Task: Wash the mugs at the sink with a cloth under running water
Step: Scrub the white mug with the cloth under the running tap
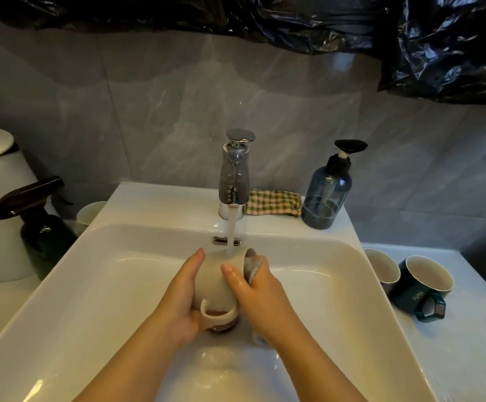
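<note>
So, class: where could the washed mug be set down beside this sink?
Bare white counter lies right of the white basin, nearer than the dark green mug. The far ledge is crowded: chrome tap, checked cloth, blue pump bottle.

Word on dark mug: "Hello" in pale letters is showing on the side of the dark green mug (423, 282), running sideways up the mug wall just above its handle.
Place of dark mug: it is sitting on the counter to the right of the sink (352, 256).
Other readable text: none is showing elsewhere.
</note>
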Motion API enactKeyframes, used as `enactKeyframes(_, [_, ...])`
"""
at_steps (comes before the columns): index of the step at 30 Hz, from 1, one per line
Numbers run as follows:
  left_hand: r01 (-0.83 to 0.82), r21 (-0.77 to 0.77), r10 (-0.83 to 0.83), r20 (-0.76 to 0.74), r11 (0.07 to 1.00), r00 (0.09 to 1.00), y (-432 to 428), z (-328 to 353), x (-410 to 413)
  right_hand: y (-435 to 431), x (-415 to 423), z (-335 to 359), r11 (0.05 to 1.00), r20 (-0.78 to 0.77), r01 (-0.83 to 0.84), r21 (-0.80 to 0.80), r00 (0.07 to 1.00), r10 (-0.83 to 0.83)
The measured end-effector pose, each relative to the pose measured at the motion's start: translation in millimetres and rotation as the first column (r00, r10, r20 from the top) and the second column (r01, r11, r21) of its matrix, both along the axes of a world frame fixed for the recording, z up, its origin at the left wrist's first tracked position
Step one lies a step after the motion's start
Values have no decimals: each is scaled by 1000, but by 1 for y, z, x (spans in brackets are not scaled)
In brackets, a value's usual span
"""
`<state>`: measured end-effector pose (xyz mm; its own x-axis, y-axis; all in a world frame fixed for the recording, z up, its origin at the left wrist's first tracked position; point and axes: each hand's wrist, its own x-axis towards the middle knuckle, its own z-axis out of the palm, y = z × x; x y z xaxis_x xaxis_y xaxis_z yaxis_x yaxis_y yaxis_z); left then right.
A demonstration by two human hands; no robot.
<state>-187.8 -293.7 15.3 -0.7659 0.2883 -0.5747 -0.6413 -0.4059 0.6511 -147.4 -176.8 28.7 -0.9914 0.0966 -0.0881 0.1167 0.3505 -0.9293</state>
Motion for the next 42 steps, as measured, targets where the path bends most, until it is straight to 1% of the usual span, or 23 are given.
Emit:
enactKeyframes(1, [5,13,-5,46,1000,999,0,0,0,1,-1,-1,999,-34,6,44,999,-5])
enactKeyframes(3, [22,44,-27,135,999,990,0,1,-1,5,-1,-3,991,-72,-71,114,994,80])
enactKeyframes(7, [-11,76,-6,220,997,976,-7,1,-6,13,3,-1,951,57,-286,118,958,281])
enactKeyframes(9, [-26,81,9,209,996,978,-11,0,-7,14,2,0,934,98,-352,56,933,346])
enactKeyframes(12, [22,50,-30,174,999,984,-12,1,-3,8,1,-3,842,175,-525,127,847,502])
enactKeyframes(14, [81,26,-84,161,996,983,-12,1,-1,4,1,-6,799,187,-587,131,806,562])
enactKeyframes(18, [108,-45,-102,116,993,988,-11,-1,-3,4,1,-8,816,143,-508,277,861,488])
enactKeyframes(20, [107,-47,-102,95,993,990,-9,-2,-3,5,1,-5,827,160,-522,207,852,498])
enactKeyframes(22, [93,-42,-88,104,995,991,-8,-4,-3,6,3,-2,827,188,-557,77,823,536])
enactKeyframes(24, [72,-41,-68,94,997,993,-9,-5,-4,5,3,-3,841,169,-541,13,830,532])
enactKeyframes(27, [74,-73,-69,59,995,996,-8,-5,-2,-4,3,-10,897,113,-441,13,892,437])
enactKeyframes(29, [49,-93,-48,11,994,999,-9,-4,-3,-7,1,-15,931,135,-365,13,923,360])
enactKeyframes(32, [-3,-100,-4,-71,995,997,-9,-6,-7,-6,0,-11,945,174,-325,38,933,314])
enactKeyframes(33, [-12,-98,2,-92,995,996,-9,-5,-7,-6,1,-7,944,175,-328,13,931,321])
enactKeyframes(34, [-11,-97,1,-108,995,994,-8,-5,-6,-5,2,-3,942,170,-325,-85,927,335])
enactKeyframes(35, [-13,-107,-2,-135,994,991,-6,-4,-5,-3,2,1,916,158,-292,-275,926,343])
enactKeyframes(36, [-29,-138,4,-182,990,983,-4,-4,-4,-1,1,4,841,147,-203,-502,938,315])
enactKeyframes(37, [-61,-183,14,-248,981,969,-1,-5,-4,0,1,8,710,148,-83,-699,955,257])
enactKeyframes(38, [-94,-236,12,-325,967,946,1,-6,-5,2,1,11,575,152,15,-818,970,191])
enactKeyframes(39, [-107,-283,-15,-400,953,917,3,-6,-5,4,0,12,479,154,69,-875,978,141])
enactKeyframes(40, [-110,-317,-49,-455,942,889,4,-5,-4,6,-1,12,453,162,96,-886,981,109])
enactKeyframes(41, [-108,-330,-69,-481,938,874,6,-4,-3,8,0,12,476,167,97,-874,980,106])
enactKeyframes(42, [-100,-329,-80,-491,939,867,7,-3,-2,9,2,12,533,166,78,-843,979,119])
